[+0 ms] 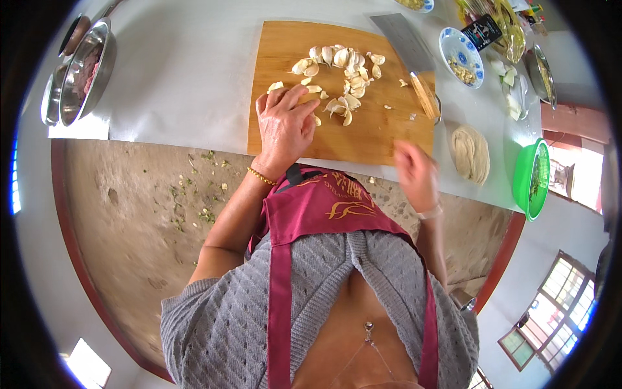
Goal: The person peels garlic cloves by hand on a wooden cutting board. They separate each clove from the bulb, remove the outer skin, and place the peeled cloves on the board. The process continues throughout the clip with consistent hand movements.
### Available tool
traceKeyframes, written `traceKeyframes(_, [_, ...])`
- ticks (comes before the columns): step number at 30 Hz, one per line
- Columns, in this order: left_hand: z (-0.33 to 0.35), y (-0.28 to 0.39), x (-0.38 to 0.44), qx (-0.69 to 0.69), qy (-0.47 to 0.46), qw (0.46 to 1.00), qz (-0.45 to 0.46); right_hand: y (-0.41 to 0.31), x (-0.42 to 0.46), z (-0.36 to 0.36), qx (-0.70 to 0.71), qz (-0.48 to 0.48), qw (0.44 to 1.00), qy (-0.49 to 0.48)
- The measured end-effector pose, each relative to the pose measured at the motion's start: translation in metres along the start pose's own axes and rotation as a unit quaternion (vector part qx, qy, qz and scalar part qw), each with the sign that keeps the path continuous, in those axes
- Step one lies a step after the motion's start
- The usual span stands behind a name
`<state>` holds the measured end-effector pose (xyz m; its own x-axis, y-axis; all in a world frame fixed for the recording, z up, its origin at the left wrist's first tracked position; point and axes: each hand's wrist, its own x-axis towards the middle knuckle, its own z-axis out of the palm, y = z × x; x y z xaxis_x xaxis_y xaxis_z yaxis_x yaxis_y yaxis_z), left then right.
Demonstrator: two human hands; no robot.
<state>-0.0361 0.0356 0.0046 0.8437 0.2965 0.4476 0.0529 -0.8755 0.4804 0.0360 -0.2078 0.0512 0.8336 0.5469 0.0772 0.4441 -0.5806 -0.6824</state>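
Note:
My left hand [286,126] is palm down over a wooden cutting board [369,138], its fingers spread among pale peeled garlic cloves [314,89]. Whether a clove lies under the fingertips is hidden. Beyond it, unpeeled garlic cloves [341,57] form a curved heap, and a few loose cloves [344,105] lie nearer. My right hand [416,175], blurred, hangs by the board's front right corner with fingers curled; whether it holds anything is unclear. A cleaver [402,43] rests across the board's right edge, its wooden handle [424,95] towards me.
Right of the board are a blue-patterned bowl [452,44] with chopped garlic, a dough-like pale lump [470,154] and a green plastic basin [522,180]. A dark phone-like object [482,32] lies behind. Steel bowls [99,82], one holding meat, stand far left.

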Motion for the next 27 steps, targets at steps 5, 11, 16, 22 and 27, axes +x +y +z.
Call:
traceKeyframes(5, [-0.005, 0.008, 0.010, -0.102, 0.025, 0.993, -0.060, -0.016, 0.079, 0.077, -0.170, -0.119, 0.978, -0.014])
traceKeyframes(11, [-0.004, 0.017, 0.019, -0.434, -0.089, 0.857, -0.265, -0.027, 0.085, 0.071, 0.042, -0.199, 0.978, 0.037])
traceKeyframes(16, [0.001, 0.018, 0.023, -0.623, -0.118, 0.710, -0.307, -0.036, 0.085, 0.067, 0.156, -0.183, 0.968, 0.075])
traceKeyframes(22, [0.004, 0.027, 0.024, -0.580, -0.051, 0.763, -0.279, -0.048, 0.076, 0.057, 0.235, 0.004, 0.972, -0.007])
traceKeyframes(27, [0.003, 0.034, 0.020, -0.498, -0.102, 0.826, -0.244, -0.041, 0.078, 0.061, 0.161, -0.029, 0.987, 0.005])
